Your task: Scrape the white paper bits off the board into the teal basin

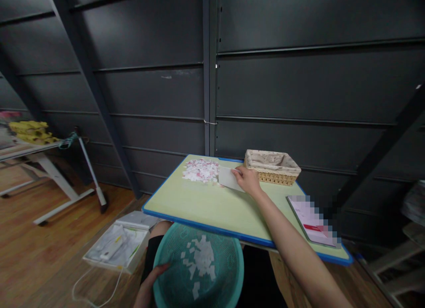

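Note:
My right hand point(247, 179) pinches a flat white card point(228, 178) over the pale yellow table point(199, 206). The card's left edge lies against a heap of small white and pink paper scraps point(201, 170). Low in the view, my left hand point(158, 274) grips the rim of a green plastic basket point(237, 263) on my lap, below the table's front edge. Several small white paper pieces point(203, 257) lie inside the basket.
A wicker basket with cloth lining point(277, 177) stands at the table's back right. A tablet-like flat panel point(307, 221) lies near the right edge. On the floor at left is an open white box point(116, 248) with a cable. A dark panelled wall point(159, 91) rises behind.

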Demonstrator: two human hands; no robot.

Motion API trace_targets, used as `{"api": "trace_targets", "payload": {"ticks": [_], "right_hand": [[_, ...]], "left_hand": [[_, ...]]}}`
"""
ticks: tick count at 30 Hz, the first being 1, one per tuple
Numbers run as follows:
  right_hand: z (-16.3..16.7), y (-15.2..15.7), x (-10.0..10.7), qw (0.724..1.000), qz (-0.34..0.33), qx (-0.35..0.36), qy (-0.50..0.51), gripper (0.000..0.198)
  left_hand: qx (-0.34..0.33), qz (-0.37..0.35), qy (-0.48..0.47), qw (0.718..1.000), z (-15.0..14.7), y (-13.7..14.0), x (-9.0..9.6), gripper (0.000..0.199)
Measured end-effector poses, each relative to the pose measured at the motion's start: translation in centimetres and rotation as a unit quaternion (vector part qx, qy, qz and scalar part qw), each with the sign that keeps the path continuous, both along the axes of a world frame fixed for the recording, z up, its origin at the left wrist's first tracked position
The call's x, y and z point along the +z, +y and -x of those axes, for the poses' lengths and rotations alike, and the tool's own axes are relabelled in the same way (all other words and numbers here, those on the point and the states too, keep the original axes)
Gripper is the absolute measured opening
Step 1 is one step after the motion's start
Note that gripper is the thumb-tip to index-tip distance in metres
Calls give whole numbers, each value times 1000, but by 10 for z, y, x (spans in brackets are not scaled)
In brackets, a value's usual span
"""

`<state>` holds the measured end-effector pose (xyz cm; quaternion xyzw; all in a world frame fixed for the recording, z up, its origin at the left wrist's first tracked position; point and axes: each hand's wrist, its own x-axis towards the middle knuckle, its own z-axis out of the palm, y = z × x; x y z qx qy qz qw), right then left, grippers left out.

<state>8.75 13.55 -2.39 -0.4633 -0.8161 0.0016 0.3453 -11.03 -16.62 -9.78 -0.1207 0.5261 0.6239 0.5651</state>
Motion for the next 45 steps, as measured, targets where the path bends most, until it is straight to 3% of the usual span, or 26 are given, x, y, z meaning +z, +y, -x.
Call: {"api": "trace_targets", "payload": {"ticks": [3,10,25,38,42,45], "right_hand": [[1,1,-1,999,10,31,21,31],[2,1,-1,999,16,30,42,33],[0,-1,6,994,30,38,95,31],[-5,4,15,981,133,100,96,26],[1,3,9,990,90,41,99,27],[7,1,3,992,61,41,98,30]], "left_hand": [[-1,2,-11,1000,0,0,-2,78],[-9,-14,-19,1000,2,-1,-3,88],[-4,3,-11,1000,0,1,0,76],[-5,10,15,1000,-2,0,4,76],[-5,30,14,999,-3,1,5,75],[-2,17,16,1000,-2,3,3,71]]}}
